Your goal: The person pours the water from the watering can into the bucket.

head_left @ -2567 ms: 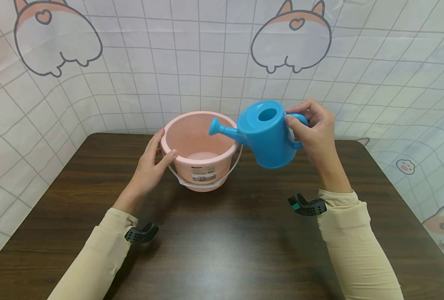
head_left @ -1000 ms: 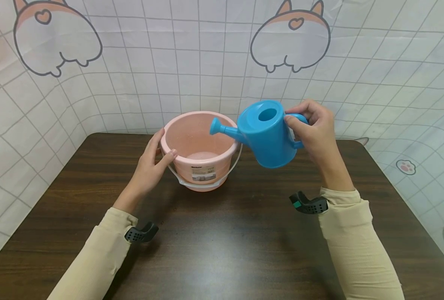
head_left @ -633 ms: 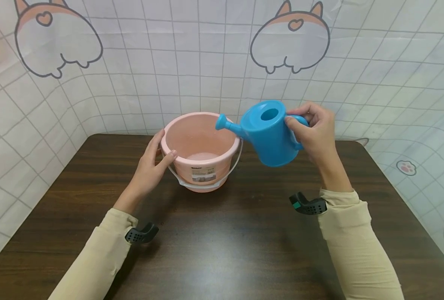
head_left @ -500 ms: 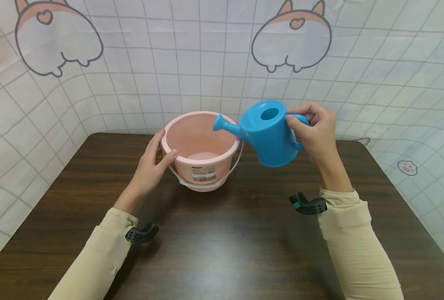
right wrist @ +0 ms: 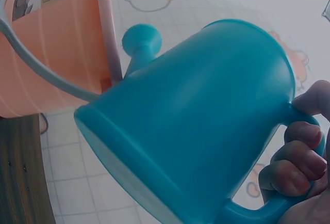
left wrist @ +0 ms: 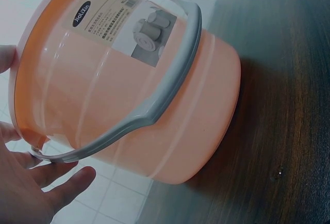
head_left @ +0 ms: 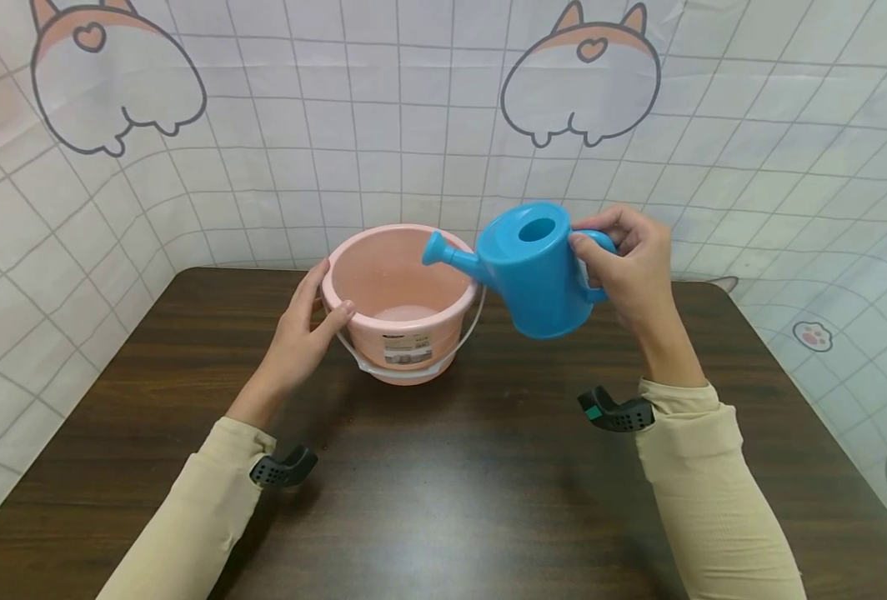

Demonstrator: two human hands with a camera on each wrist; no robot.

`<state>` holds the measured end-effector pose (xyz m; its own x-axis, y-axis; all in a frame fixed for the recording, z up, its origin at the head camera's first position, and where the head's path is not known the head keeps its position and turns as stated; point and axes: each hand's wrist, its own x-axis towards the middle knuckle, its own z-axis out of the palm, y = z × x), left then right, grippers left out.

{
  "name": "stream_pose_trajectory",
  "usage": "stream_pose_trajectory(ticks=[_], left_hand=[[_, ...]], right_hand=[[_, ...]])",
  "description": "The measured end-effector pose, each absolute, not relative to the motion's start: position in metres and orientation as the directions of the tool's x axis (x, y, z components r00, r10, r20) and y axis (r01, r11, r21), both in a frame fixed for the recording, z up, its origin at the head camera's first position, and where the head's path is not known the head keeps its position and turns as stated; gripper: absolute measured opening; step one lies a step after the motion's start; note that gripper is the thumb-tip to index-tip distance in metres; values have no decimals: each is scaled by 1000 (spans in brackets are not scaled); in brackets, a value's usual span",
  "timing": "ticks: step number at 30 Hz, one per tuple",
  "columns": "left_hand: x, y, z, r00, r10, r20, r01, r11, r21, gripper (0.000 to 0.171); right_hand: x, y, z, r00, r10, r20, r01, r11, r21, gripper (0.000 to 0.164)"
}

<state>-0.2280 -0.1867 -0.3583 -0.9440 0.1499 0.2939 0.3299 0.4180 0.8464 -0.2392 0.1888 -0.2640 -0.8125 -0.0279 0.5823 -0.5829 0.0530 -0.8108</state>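
Observation:
A pink bucket point(head_left: 443, 333) with a white bail handle point(head_left: 406, 372) stands upright toward the back of the table. My left hand point(head_left: 293, 346) holds it by the left side of the rim, thumb over the near edge and fingers along the outside. In my right hand point(head_left: 633, 262), fingers curl round the handle of a blue watering can point(head_left: 544, 287), raised above the table at the bucket's right. The can leans slightly left, its spout point(head_left: 451, 254) reaching over the bucket's right rim. No stream shows from the spout. From the right wrist, the can's body point(right wrist: 201, 105) hides part of the bucket.
The dark wooden table point(head_left: 443, 500) extends in front of and around the bucket. A white gridded cloth point(head_left: 368, 108) with cartoon animals hangs close behind it and along both sides. Small drops or specks lie on the wood near the bucket.
The watering can rocks slightly: its spout shifted a little right, then came back left and lower. The left hand and the bucket stay where they were.

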Motion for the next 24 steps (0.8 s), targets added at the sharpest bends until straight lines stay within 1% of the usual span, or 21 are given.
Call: stream_pose_trajectory(ticks=[5, 11, 18, 24], left_hand=[[-227, -187, -358, -944, 152, 292, 329, 412, 850, 71], [-228, -187, -358, -945, 152, 291, 328, 412, 850, 71], [-228, -187, -358, -943, 152, 295, 332, 414, 848, 71], [-228, -187, -358, -943, 152, 295, 332, 415, 847, 71]], right_hand=[[-239, 189, -264, -806, -51, 590, -591, 26, -806, 12], [-238, 190, -265, -796, -68, 602, -605, 38, -795, 11], [-238, 189, -267, -776, -64, 627, -630, 45, -775, 9], [-237, 188, -267, -772, -54, 633, -635, 47, -771, 9]])
